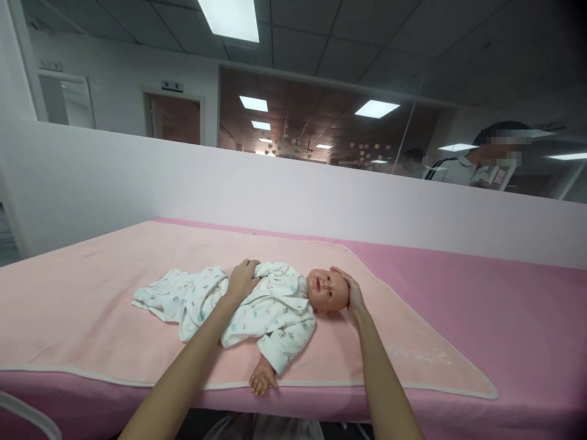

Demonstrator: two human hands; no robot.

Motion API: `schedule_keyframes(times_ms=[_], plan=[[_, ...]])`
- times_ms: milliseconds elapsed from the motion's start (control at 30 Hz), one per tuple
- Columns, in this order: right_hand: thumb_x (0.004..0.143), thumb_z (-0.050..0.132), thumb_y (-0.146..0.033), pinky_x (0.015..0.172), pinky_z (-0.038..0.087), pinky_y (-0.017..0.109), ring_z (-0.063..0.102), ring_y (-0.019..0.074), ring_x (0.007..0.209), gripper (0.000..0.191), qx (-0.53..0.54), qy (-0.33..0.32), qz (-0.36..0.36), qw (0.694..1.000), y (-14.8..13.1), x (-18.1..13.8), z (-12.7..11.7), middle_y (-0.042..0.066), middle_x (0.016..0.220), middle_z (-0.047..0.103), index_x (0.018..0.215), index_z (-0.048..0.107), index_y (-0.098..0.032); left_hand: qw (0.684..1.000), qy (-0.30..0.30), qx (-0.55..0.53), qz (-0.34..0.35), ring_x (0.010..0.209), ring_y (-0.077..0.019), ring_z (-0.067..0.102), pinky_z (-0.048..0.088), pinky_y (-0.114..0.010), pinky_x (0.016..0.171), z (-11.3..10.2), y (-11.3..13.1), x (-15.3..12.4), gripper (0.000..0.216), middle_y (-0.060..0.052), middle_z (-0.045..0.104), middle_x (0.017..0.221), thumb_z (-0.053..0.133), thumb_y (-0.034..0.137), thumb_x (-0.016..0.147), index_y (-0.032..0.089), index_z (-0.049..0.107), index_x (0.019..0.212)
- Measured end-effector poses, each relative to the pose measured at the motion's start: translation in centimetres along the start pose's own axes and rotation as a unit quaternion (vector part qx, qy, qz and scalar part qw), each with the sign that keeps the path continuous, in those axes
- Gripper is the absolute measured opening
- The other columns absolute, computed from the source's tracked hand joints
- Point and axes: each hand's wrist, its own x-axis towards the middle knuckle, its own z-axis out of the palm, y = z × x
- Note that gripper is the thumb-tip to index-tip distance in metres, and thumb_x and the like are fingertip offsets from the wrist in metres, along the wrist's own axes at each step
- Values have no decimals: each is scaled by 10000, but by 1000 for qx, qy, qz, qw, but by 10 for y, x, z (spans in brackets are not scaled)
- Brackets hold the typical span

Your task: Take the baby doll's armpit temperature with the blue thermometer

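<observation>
A baby doll (275, 311) in a white patterned sleepsuit lies on its back on a light pink blanket (92, 305), head to the right. My left hand (242, 280) rests flat on the doll's chest, fingers spread over the suit. My right hand (349, 292) cups the top of the doll's head (324, 290), fingers curved around the crown. The doll's bare hand (262, 380) pokes out of a sleeve near the blanket's front edge.
The blanket lies on a darker pink padded table (504, 305) against a low white partition (275, 189). Behind the glass above it, at the right, stands another person (477, 162). The table's front edge runs just below the doll.
</observation>
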Motion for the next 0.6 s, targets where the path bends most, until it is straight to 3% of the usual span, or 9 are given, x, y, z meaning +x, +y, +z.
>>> schedule_keyframes(times_ms=[133,367,600], plan=[[637,584,-394,823,468,411,569,254,949,480,4,-7,-5,1000,2,2,-2,25,1039,609,1094,528,-259,1000,-4,-1,-8,915,-190,502,362,-285,801,-1,1,0,350,-52,499,1061,492,228,730,229,460,1079],[595,584,-315,849,455,371,562,240,927,189,-19,6,-17,1000,-4,1,0,4,919,637,752,610,-215,1000,2,-10,-4,909,-185,498,362,-283,804,-2,1,-1,362,-49,498,1058,494,212,722,232,467,1083],[584,594,-345,884,433,379,520,238,1013,341,-17,45,-21,999,-3,3,1,0,1059,588,912,600,-252,1000,8,-19,0,895,-189,499,368,-291,794,0,0,0,363,-45,502,1048,490,220,717,236,468,1078]])
